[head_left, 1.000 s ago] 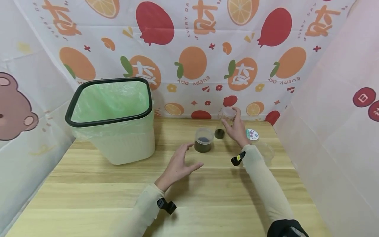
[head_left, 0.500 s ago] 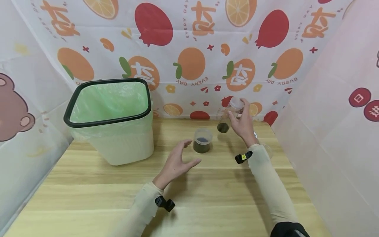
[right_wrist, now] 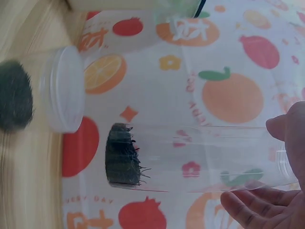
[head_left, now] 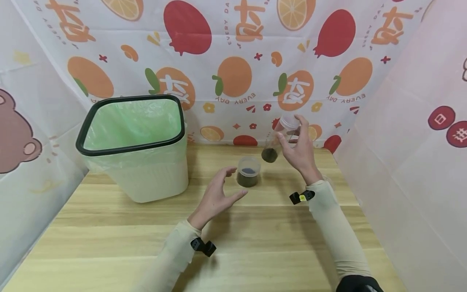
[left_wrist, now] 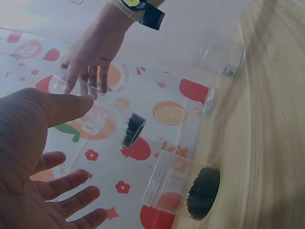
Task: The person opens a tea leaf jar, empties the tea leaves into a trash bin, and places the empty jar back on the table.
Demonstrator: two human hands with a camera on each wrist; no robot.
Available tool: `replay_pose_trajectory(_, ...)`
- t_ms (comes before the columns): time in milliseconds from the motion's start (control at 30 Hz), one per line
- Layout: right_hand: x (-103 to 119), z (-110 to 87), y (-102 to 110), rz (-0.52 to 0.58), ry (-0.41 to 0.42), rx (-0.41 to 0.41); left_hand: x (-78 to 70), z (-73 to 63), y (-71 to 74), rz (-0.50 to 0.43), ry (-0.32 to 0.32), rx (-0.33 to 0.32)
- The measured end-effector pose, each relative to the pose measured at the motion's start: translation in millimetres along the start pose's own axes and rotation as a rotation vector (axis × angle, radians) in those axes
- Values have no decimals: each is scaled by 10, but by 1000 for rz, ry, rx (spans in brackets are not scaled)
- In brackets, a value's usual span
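Note:
My right hand point(head_left: 300, 152) grips a tall clear jar point(head_left: 270, 152) near its lidded top, thumb on one side and fingers on the other. Dark needle-like dried bits fill only the bottom of it, and the jar leans, its base close over the table. A shorter clear jar point(head_left: 248, 174) with similar dark contents and a pale lid stands upright on the table. Beside that one, my left hand point(head_left: 215, 198) holds nothing; its fingers and thumb are spread apart, the fingertips near the jar's left side.
On the left stands a cream bin point(head_left: 160, 174) lined with a green bag. The left wrist view shows another clear jar point(left_wrist: 219, 55) with a barcode label, and a small round colourful disc point(left_wrist: 208, 102), on the table. A fruit-print sheet point(head_left: 233, 109) hangs behind.
My right hand has lifted the tall jar off the table, moved it up and to the right, tilted it, then brought its base slightly back left. My left hand has barely moved.

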State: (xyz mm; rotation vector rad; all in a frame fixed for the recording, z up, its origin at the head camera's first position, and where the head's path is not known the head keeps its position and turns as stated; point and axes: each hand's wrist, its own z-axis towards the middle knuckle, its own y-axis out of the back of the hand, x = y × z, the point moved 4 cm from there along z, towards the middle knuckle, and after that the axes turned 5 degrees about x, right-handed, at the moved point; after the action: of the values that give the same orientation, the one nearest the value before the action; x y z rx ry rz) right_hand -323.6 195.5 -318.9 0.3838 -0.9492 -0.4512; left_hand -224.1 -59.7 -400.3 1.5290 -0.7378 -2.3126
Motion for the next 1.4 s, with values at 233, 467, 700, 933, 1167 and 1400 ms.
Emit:
replay_pose_trajectory(233,178,-99,6,74,18,13,-15,36,-3,-15,-7,-7)
replay_pose_trajectory(467,493,-241,9,132,12,67,-65,62,0,-21,-37,-50)
replay_pose_trajectory(700,499,-316,-26,181,33,97,-128,79,-21,-27,-76,-76)
replay_pose_trajectory(933,604,-402,-45,214,87,121,-172,78,-37,-55,-91,-76)
replay_pose_trajectory(1167,703,-465,-81,258,95,159,-219,83,-28,-77,-108,-78)
replay_pose_trajectory(1400,734,-545,-104,251,88,175,-231,59,-42,-59,-110,-79)
